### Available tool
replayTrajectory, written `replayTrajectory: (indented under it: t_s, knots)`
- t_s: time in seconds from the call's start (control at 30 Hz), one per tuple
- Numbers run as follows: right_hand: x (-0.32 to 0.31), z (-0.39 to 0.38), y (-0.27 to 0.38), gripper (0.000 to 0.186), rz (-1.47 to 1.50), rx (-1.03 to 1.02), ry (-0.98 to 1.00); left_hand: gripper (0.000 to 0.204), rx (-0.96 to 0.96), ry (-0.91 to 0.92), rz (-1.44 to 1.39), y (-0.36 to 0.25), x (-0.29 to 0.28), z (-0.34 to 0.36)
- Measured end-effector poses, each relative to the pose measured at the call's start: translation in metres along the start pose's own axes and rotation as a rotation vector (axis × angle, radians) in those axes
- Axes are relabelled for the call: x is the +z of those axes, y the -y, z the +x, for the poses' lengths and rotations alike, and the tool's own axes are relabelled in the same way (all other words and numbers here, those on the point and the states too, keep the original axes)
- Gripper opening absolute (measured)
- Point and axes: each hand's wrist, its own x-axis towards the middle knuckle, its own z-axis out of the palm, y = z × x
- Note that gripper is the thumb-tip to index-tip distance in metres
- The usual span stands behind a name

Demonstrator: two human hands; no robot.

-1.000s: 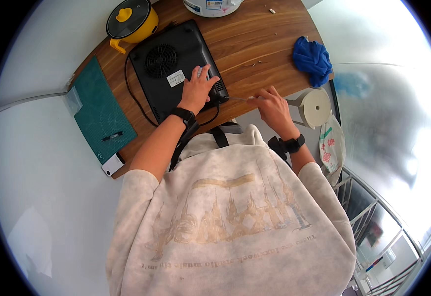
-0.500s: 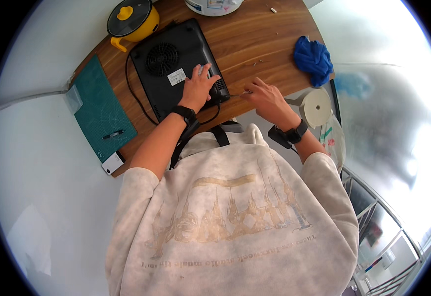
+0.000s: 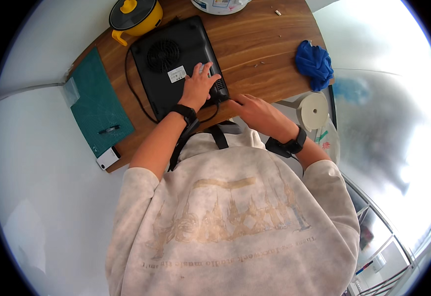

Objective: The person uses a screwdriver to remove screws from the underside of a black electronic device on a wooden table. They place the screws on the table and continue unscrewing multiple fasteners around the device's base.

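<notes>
A black induction cooker (image 3: 176, 98) lies bottom up on the wooden desk, its round fan grille and a white label showing. My left hand (image 3: 198, 88) rests on its underside near the right edge, fingers spread. Beside the cooker's near right corner is my right hand (image 3: 262, 116), thumb and fingers pinched together and pointing at that corner. The thin screwdriver-like tool seen in it a moment ago is now hidden by the fingers. A black power cord (image 3: 128, 74) runs from the far left round the cooker's left side and under my left wrist, toward its near edge.
A yellow pot (image 3: 149, 22) with a glass lid stands at the back left. Along the left lies a green cutting mat (image 3: 94, 93) with a black pen (image 3: 109, 129). A blue cloth (image 3: 314, 64) sits at the desk's right end, above a cream roll (image 3: 314, 109).
My right hand has moved left and slightly down, closer to the cooker's corner, and turned so the tool's shaft no longer shows. My left hand keeps its place on the cooker.
</notes>
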Motion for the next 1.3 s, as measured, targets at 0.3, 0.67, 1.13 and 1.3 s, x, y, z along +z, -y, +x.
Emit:
replayTrajectory:
  t_s: [0.3, 0.67, 1.13, 1.3]
  knots:
    - [0.012, 0.023, 0.0, 0.019, -0.054, 0.125, -0.062, 0.074, -0.032, -0.003, -0.02, -0.002, 0.002, -0.005]
    - [0.007, -0.019, 0.031, 0.02, 0.01, 0.436, 0.001, 0.073, -0.026, 0.01, 0.02, 0.001, -0.001, -0.004]
    - [0.05, -0.055, 0.071, 0.034, 0.203, 1.047, -0.257, 0.057, 0.054, 0.095, 0.033, 0.008, 0.0, 0.004]
    - [0.065, -0.055, 0.065, 0.031, 0.201, 1.096, -0.356, 0.056, 0.074, 0.11, 0.07, 0.009, -0.003, 0.004]
